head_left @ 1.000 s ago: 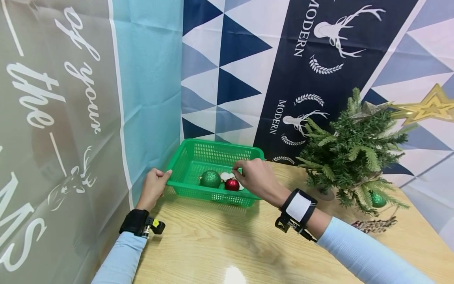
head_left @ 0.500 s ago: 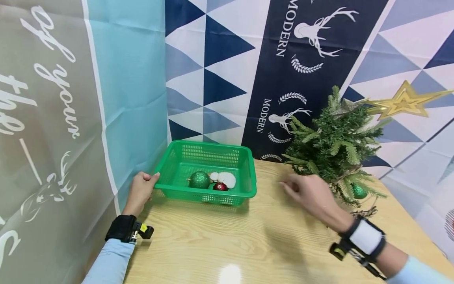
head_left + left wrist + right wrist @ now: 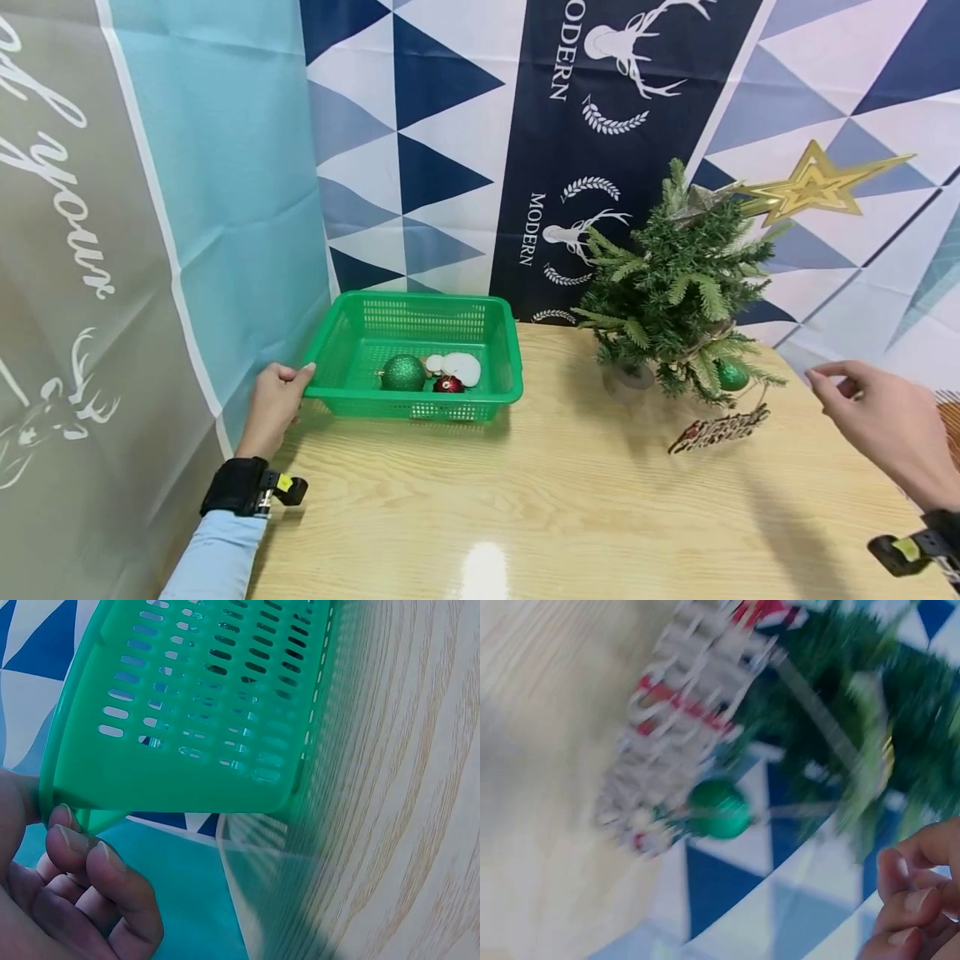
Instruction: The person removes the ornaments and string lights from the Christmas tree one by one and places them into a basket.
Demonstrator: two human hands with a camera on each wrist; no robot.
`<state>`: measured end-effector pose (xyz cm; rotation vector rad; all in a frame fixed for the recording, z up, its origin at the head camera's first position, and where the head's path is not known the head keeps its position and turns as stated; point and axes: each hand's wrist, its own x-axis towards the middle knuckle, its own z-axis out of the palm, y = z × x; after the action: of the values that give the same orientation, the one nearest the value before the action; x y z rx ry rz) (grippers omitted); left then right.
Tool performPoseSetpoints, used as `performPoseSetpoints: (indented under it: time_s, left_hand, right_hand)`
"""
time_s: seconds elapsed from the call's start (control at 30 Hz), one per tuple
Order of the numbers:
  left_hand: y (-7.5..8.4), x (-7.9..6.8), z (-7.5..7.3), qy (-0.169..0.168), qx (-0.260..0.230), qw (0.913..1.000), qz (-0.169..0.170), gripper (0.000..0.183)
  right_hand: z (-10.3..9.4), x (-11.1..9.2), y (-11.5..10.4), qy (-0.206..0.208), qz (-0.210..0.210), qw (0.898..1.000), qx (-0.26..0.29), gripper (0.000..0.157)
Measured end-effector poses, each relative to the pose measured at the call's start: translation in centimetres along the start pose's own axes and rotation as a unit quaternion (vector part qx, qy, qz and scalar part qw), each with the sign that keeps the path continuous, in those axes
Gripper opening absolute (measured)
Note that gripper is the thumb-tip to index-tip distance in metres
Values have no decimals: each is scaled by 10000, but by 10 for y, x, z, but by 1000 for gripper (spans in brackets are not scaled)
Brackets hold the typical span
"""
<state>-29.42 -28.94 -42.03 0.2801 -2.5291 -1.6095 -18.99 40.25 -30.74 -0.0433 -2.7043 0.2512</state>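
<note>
My left hand (image 3: 273,404) grips the near left corner of the green plastic basket (image 3: 480,397), fingers curled at the rim in the left wrist view. Inside lie a glittery green ball ornament (image 3: 402,372), a smaller red ball ornament (image 3: 447,383) and a white snowman-shaped piece (image 3: 461,367). Off to the right, my right hand (image 3: 888,421) hovers above the table with loosely bent fingers and nothing visible in them. Nearest to it is the small Christmas tree (image 3: 675,292), where a green ball (image 3: 731,375) and a lettered sign (image 3: 720,429) hang on the right side.
A gold star (image 3: 813,185) sticks out to the right from the treetop. The wooden table (image 3: 465,500) ends against patterned cloth walls (image 3: 450,167) behind and a banner (image 3: 225,167) on the left. The tree's base (image 3: 630,379) stands right of the basket.
My right hand has left the basket and swept right, past the tree. The snowman piece now shows more fully. My left hand stays on the rim; the head view has turned right.
</note>
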Motion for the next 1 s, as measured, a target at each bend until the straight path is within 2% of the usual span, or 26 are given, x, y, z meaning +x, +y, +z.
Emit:
performPoseSetpoints:
  time_s: [0.13,0.23,0.33,0.5,0.83,1.0]
  left_hand:
    - [0,-1,-2,18,63,10000,-53,42]
    - [-1,-2,-2,26,76,9999,-73,43]
    - [-2,-2,-2,7,52,10000,-55,43]
    - [0,1,0,65,1,10000,-37,42]
    - [2,1,0,71,-12,10000,-2,40]
    - [1,-1,0,37,-40,10000,2,39]
  right_hand:
    - [13,-2,22,-923,183,9947,403,41]
    - [23,0,27,-1221,161,9886,869,52]
    - [30,2,27,-1171,114,9848,1277,51]
    - [31,4,25,-1039,209,9828,1514,43]
    - [19,1,28,-683,271,9911,1114,34]
    - [11,5,28,-559,12,9956,751,32]
